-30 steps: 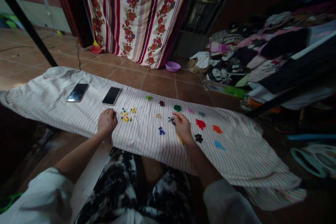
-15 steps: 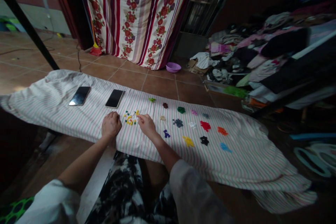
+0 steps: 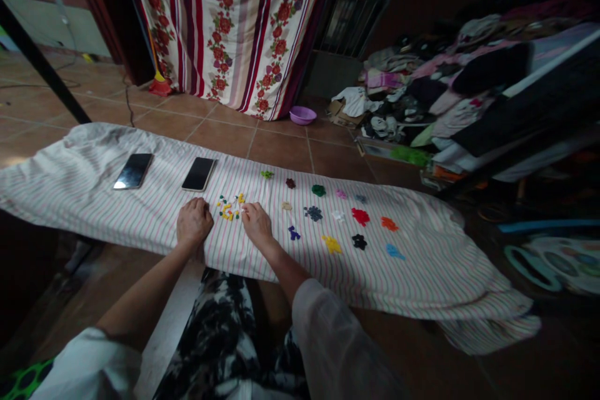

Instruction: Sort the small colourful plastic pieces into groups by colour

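Note:
My left hand (image 3: 194, 223) rests on the striped cloth with its fingers curled under; what lies inside them, if anything, is hidden. To its right sits a loose cluster of small yellow, green and white pieces (image 3: 229, 213). At the cluster's right edge my right hand (image 3: 257, 224) is closed, thumb and finger pinched together over the cloth. Something pale shows at those fingertips, too small to name. Beyond my right hand lie little heaps sorted by colour, among them beige pieces (image 3: 287, 205), dark blue pieces (image 3: 294, 233), grey pieces (image 3: 313, 213) and yellow pieces (image 3: 332, 244).
Two phones (image 3: 199, 174) lie flat on the cloth (image 3: 159, 215) at the left. Red pieces (image 3: 360, 217), black pieces (image 3: 359, 242) and orange pieces (image 3: 389, 224) lie farther right. A purple basin (image 3: 302, 115) and piled clothes (image 3: 422, 87) are on the floor behind.
The view has shifted slightly, moving the whole scene left. My right hand's pointing finger has drawn in to a pinch at the cluster's edge. My left hand stays in place.

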Tool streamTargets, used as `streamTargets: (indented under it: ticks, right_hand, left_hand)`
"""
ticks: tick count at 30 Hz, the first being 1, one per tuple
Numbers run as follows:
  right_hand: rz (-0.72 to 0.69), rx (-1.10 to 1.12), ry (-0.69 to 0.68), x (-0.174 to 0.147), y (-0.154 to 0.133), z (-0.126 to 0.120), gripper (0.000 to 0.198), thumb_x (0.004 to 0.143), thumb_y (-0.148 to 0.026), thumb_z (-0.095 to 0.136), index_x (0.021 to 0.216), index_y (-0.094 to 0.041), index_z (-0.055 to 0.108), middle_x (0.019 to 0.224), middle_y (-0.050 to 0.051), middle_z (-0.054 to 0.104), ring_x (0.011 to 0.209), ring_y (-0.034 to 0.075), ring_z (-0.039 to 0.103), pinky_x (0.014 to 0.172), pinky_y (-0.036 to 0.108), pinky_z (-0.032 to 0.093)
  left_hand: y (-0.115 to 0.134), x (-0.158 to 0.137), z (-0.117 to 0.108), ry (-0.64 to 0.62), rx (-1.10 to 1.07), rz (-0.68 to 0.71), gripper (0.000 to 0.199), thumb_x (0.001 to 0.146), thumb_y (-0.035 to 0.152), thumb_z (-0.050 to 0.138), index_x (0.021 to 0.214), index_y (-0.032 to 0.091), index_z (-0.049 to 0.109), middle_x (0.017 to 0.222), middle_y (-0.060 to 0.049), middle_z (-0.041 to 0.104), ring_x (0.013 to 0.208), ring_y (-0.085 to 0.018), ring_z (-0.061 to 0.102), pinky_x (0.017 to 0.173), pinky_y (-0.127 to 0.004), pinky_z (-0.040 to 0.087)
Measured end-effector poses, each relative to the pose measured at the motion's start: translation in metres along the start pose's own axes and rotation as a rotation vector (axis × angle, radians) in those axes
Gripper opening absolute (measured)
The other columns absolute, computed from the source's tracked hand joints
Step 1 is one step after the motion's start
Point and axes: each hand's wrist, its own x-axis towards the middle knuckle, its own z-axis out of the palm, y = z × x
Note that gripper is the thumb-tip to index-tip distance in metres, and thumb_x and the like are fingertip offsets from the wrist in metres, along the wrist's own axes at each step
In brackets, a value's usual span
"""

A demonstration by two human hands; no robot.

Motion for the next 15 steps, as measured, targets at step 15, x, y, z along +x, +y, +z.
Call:
streamTargets:
  ticks: [15]
  right_hand:
    - [0.045,0.312,0.074,-0.024,0.015,-0.025,0.023,0.082,-0.018,0.050,0.101,-0.025,0.061,0.094,0.001,0.067,0.083,0.015,0.063,0.076,0.027,0.050]
  left_hand:
    - [-0.001,-0.001,-0.001,0.010,0.022,0.023,0.019,0.081,0.023,0.040,0.090,0.018,0.056,0.097,-0.011,0.064,0.094,-0.025,0.058,0.082,-0.036,0.043]
